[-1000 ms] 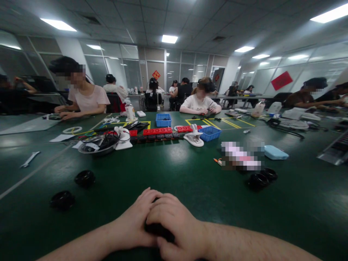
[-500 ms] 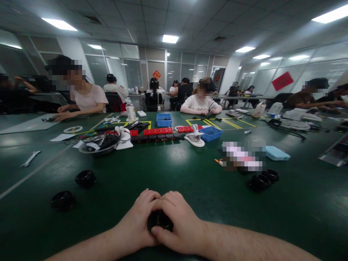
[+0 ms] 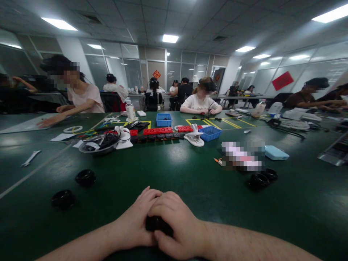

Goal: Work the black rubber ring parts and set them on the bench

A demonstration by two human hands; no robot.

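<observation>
At the near edge of the green table, both my hands wrap round one glossy black round part (image 3: 159, 224). My left hand (image 3: 138, 219) grips its left side, and my right hand (image 3: 179, 221) curls over its top and right side, covering most of it. Its exact kind cannot be told. Two similar black ring-shaped parts, one nearer (image 3: 63, 199) and one farther (image 3: 85, 177), lie apart to the left. Two more, a front one (image 3: 259, 180) and a rear one (image 3: 270, 174), sit together on the right.
A wrench (image 3: 30, 158) lies at left. Across the middle are a bowl of cables (image 3: 99, 145), red strips (image 3: 158, 131), a white clip stand (image 3: 194, 137) and a blue bin (image 3: 210, 134). A light-blue case (image 3: 276, 153) lies right. Co-workers sit across the table.
My right hand has turned further over the black part, so less of its opening shows. A co-worker at the left has reached an arm further left.
</observation>
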